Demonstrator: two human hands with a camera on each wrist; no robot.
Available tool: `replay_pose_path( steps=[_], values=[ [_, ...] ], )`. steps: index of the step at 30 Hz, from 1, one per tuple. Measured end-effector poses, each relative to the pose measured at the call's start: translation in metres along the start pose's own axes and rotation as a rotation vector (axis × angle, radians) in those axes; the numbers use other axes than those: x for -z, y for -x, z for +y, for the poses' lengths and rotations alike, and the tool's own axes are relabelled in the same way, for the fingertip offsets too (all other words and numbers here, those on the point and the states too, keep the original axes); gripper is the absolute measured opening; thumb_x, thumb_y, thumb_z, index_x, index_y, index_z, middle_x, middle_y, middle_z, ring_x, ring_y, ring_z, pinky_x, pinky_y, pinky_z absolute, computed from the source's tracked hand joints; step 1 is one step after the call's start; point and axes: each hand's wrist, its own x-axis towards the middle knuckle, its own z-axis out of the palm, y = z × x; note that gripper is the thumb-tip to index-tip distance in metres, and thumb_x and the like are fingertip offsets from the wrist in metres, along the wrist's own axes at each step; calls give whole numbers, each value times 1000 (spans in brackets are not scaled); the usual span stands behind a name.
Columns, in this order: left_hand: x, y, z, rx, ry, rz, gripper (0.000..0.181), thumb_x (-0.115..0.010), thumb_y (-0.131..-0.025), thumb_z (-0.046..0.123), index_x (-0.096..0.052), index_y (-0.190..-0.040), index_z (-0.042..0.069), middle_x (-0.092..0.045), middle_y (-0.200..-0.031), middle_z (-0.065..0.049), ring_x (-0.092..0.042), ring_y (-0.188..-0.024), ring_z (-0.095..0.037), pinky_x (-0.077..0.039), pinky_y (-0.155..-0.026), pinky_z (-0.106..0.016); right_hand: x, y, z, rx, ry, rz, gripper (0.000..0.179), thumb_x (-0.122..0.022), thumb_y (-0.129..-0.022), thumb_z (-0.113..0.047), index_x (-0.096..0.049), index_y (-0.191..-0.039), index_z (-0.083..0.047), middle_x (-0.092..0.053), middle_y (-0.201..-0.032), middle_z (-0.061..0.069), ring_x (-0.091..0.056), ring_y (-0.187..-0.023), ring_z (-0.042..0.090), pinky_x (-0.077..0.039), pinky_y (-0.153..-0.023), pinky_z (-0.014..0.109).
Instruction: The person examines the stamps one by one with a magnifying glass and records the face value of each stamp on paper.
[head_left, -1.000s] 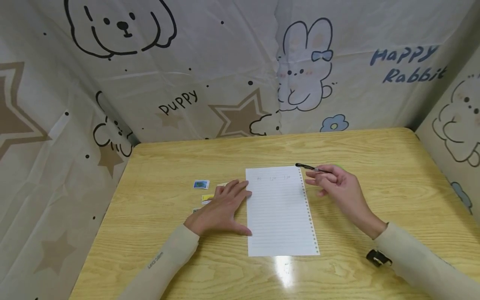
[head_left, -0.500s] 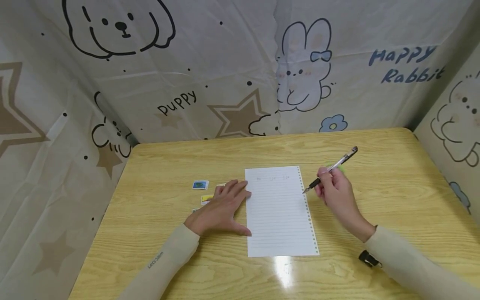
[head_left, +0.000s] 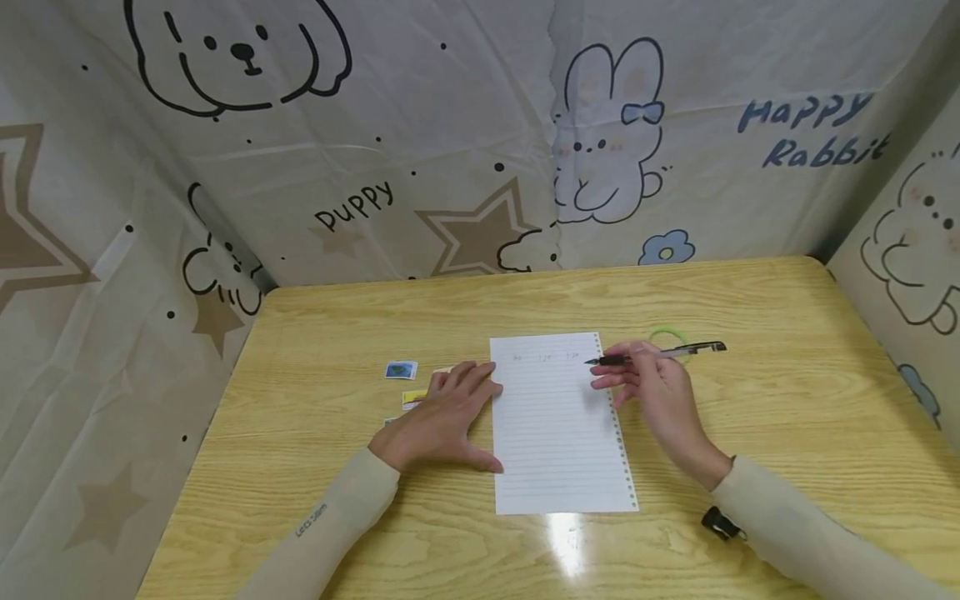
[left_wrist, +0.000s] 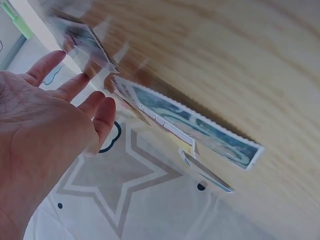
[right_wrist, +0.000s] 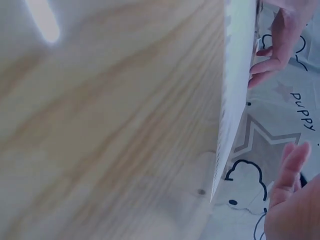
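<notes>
A sheet of lined paper point(head_left: 558, 433) with punched holes down its right side lies on the table, faint handwriting near its top. My left hand point(head_left: 444, 421) rests with spread, straight fingers along the sheet's left edge. My right hand point(head_left: 663, 400) pinches a black-and-clear pen point(head_left: 697, 347) over the upper right of the sheet; its uncapped tip is near the writing, and whether it touches cannot be told. In the left wrist view, a blue-green stamp point(left_wrist: 190, 125) and several other stamps lie by the left hand, which partly covers them in the head view. The pen is hidden in the right wrist view.
A blue stamp point(head_left: 401, 370) and a yellow one point(head_left: 412, 398) lie left of the paper. Behind the right hand is a light green ring point(head_left: 663, 332). Cartoon-printed cloth point(head_left: 465, 150) hangs around the wooden table point(head_left: 787, 375). A black buckle point(head_left: 722, 523) shows below the right sleeve.
The pen has turned over in my right hand, swinging its tip from the hand's side toward the sheet. The right hand has shifted left, uncovering the green ring. The left hand stays put.
</notes>
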Motion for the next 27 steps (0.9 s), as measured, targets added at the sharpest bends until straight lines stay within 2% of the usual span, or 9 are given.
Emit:
replay_pose_path(
  steps=[3, 7, 10, 13, 19, 23, 27],
  values=[
    [-1, 0, 0, 10, 8, -14, 107, -87, -80, 73, -49, -157, 10, -25, -177, -17, -18, -161, -43, -21, -122, -65, -5, -1, -2, -8, 6, 28, 46, -48, -119, -35, -60, -127, 9, -78, -109, 22, -78, -86, 17, -62, -66, 33],
    [-1, 0, 1, 11, 29, -21, 107, -86, -81, 72, -48, -159, 9, -23, -177, -17, -17, -162, -43, -20, -123, -66, -14, -5, -3, -11, 11, 79, 35, -65, -113, -30, -61, -114, 5, -76, -96, 20, -73, -76, 16, -61, -66, 31],
    [-1, 1, 1, 8, 22, -17, 107, -87, -81, 72, -49, -158, 9, -23, -177, -17, -18, -162, -42, -20, -123, -65, -23, -10, -3, -16, 74, 110, 33, -69, -110, -30, -61, -107, 2, -74, -89, 15, -70, -73, 16, -57, -65, 26],
    [-1, 2, 0, 7, 17, -9, 106, -87, -81, 71, -49, -158, 9, -25, -176, -18, -18, -162, -42, -20, -123, -64, -32, -14, -4, -43, 120, 125, 29, -69, -110, -29, -62, -105, -2, -72, -88, 12, -69, -78, 21, -54, -67, 26],
    [0, 1, 0, 5, 3, -8, 106, -86, -82, 73, -49, -158, 9, -24, -177, -17, -19, -161, -43, -22, -122, -65, -48, -21, -2, -128, 105, 67, 21, -67, -109, -21, -59, -110, -2, -73, -97, 13, -72, -96, 34, -59, -83, 32],
    [0, 0, 0, 11, -15, -16, 107, -84, -82, 74, -48, -159, 9, -24, -177, -17, -19, -161, -42, -23, -122, -64, -57, -25, -1, -165, 119, 25, 20, -69, -109, -21, -59, -111, -3, -76, -99, 12, -72, -94, 30, -57, -79, 28],
    [0, -1, 1, 12, -27, -19, 107, -84, -82, 75, -49, -159, 9, -25, -176, -17, -21, -160, -43, -24, -121, -64, -66, -32, 0, -167, 125, 11, 20, -73, -107, -20, -60, -102, -5, -78, -92, 9, -72, -88, 30, -53, -70, 25]
  ],
)
